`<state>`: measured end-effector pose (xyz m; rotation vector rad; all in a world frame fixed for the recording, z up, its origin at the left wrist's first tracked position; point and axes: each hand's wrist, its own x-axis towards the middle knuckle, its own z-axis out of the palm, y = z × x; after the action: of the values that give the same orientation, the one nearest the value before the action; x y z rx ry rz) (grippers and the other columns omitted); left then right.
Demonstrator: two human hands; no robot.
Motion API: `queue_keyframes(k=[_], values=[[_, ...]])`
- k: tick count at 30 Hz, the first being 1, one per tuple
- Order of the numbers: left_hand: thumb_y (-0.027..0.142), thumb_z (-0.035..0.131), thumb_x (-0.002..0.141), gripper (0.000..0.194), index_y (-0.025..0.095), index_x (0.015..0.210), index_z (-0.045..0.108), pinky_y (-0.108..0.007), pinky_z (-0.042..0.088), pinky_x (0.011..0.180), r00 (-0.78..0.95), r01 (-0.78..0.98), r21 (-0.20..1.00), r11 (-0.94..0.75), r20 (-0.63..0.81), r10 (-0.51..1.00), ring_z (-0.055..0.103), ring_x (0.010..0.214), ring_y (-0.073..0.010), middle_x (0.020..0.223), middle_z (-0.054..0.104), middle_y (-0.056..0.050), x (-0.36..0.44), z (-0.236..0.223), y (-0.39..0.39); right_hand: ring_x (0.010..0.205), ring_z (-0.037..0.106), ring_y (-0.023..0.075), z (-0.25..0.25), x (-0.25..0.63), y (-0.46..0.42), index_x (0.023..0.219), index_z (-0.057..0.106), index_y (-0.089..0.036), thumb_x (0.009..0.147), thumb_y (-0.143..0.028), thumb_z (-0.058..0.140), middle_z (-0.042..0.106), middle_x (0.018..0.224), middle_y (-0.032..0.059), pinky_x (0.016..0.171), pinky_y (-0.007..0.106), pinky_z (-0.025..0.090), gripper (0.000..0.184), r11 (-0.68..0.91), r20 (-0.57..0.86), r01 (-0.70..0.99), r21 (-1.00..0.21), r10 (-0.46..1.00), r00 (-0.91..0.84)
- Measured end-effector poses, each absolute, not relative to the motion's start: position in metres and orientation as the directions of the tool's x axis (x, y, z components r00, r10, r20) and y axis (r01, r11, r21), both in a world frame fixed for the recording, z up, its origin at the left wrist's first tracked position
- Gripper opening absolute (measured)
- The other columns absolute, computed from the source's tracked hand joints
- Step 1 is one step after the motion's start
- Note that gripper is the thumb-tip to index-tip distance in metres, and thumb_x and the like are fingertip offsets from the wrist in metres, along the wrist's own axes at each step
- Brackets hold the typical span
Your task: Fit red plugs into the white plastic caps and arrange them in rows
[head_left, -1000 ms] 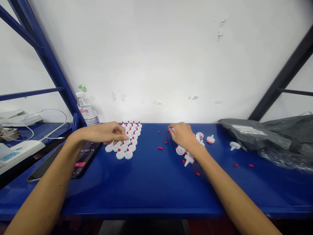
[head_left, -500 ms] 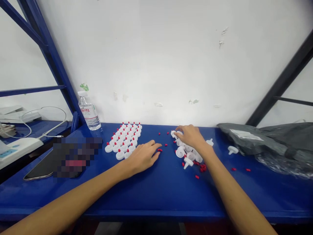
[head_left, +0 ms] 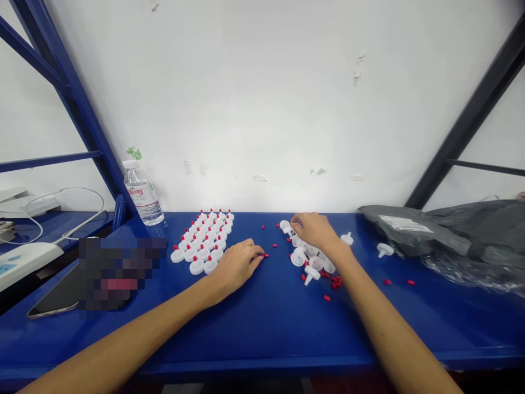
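Note:
My left hand [head_left: 238, 264] rests low over the blue table, its thumb and fingertips pinched on a small red cap [head_left: 266, 255]. My right hand [head_left: 314, 229] is at the far edge of a loose pile of white nozzle lids [head_left: 312, 261], with thumb and forefinger closed on a white nozzle lid [head_left: 285, 225]. Small red caps [head_left: 336, 281] lie scattered in and around that pile. Left of my left hand, white lids with red caps on their tips [head_left: 203, 241] stand upright in rows.
A water bottle [head_left: 143, 194] stands by the wall at the back left. A phone [head_left: 53, 293] lies beside a blurred patch, near a white power strip [head_left: 28, 257]. Dark plastic bags [head_left: 463, 232] cover the right rear of the blue table [head_left: 262, 334].
My left thumb and fingers have closed on the red cap. My right fingers have drawn together on the white nozzle lid, which has turned. The view has shifted slightly.

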<state>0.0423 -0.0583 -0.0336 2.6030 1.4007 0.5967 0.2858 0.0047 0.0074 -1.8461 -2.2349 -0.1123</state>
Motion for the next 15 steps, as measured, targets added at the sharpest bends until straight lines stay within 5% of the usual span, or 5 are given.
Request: queue_keyframes(k=[15], values=[[0.015,0.054,0.085,0.010,0.021,0.089,0.060,-0.030,0.045,0.073,0.412,0.714,0.409,-0.568,0.410,0.814,0.063,0.080,-0.0181,0.086,0.067,-0.002,0.0442,-0.0323,-0.0638,0.090,0.069,0.0205,0.0131,0.2940,0.0070,0.103,0.071,-0.025,0.090,-0.019,0.054,0.078,0.094,0.0017,0.076,0.028,0.043,0.022,0.245,0.336,0.944,-0.220,0.928,-0.163]])
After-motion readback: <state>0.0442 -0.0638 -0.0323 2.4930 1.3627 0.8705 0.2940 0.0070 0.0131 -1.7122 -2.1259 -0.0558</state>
